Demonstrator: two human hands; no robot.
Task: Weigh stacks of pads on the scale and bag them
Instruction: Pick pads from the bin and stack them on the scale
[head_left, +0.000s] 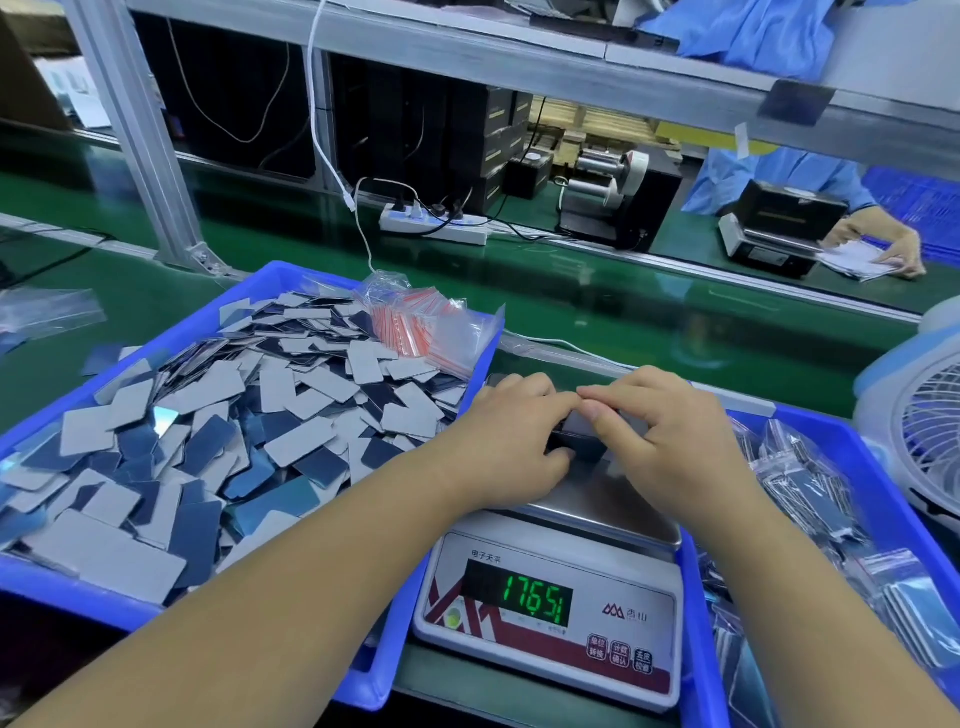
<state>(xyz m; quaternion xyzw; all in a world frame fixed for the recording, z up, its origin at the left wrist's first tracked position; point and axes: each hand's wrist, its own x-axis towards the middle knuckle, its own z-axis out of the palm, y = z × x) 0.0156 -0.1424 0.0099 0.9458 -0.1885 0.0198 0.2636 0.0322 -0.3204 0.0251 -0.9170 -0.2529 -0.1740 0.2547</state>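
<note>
A stack of pads (582, 434), grey on top with dark edges, rests on the steel pan of the white scale (550, 613). Its green display reads 176.5. My left hand (511, 441) grips the stack's left side and my right hand (660, 431) grips its right side, fingertips meeting over the top. Most of the stack is hidden under my fingers. A blue tray (260, 286) at the left holds a heap of loose grey and blue pads (208, 415). Empty red-striped zip bags (415, 325) lie in that tray's far corner.
A blue tray (878, 499) at the right holds several bagged pads. A white fan (924, 415) stands at the far right. Beyond the green conveyor lie a power strip (431, 226) and a tape dispenser (613, 182). Another person's hands (883, 244) work at a second scale.
</note>
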